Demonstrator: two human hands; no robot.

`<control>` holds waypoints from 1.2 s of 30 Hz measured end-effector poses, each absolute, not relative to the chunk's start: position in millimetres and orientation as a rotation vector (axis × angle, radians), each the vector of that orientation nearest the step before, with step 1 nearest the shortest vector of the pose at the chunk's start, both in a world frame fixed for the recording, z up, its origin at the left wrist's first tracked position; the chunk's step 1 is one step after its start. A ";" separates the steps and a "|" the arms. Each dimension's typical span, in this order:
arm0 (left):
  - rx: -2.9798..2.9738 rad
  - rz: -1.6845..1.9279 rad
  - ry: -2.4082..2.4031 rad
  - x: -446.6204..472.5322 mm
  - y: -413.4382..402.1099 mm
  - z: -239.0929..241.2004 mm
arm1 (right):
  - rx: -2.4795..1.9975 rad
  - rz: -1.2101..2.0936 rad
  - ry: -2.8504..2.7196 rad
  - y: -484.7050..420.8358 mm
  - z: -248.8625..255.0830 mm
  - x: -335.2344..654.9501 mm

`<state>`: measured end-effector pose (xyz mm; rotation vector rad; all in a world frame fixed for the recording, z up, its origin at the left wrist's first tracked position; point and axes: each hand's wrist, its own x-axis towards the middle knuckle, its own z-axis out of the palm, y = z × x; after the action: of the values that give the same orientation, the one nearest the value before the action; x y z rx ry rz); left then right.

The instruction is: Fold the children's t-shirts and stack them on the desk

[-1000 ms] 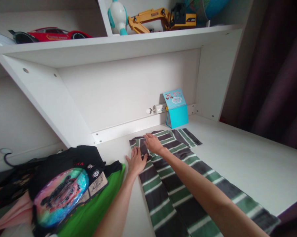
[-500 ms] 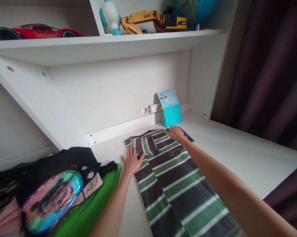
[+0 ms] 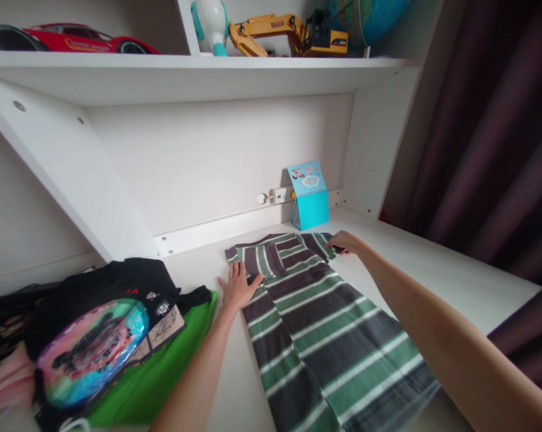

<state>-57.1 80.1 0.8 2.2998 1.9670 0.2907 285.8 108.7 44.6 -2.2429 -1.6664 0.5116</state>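
Observation:
A striped shirt (image 3: 338,324) in green, dark grey and white lies on the white desk, its left side folded inward over the body. My left hand (image 3: 238,288) rests with spread fingers on the folded part, near the collar. At the far right, my right hand (image 3: 345,241) pinches the end of the shirt's right sleeve, which extends out to the side. To the left of my left arm lies a green garment (image 3: 162,366) with a black shirt (image 3: 126,276) bearing a shiny multicoloured print.
A blue desk calendar (image 3: 312,198) stands behind the shirt, beside a power strip (image 3: 281,195). Overhead, a white shelf (image 3: 207,75) holds a red toy car (image 3: 72,39), a toy excavator (image 3: 293,33) and a globe (image 3: 379,21). A dark curtain (image 3: 482,150) hangs at the right.
My right hand has moved right, and the sleeve is now spread outward with its striped face showing. My left hand has stayed on the shirt.

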 end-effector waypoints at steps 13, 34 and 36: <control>2.322 0.301 1.961 -58.4 80.9 -1.8 | -1.743 0.049 -2.180 81.3 87.0 102.2; 1.891 0.550 1.987 -48.0 109.2 26.2 | -1.842 0.228 -2.046 -129.0 7.8 278.9; 1.889 0.589 2.021 -38.5 112.3 32.0 | -1.821 0.110 -2.014 -121.6 2.8 277.7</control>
<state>-38.5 112.3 32.0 1.8887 2.0214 0.5889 277.7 -121.6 2.8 -1.8209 -2.0143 0.1098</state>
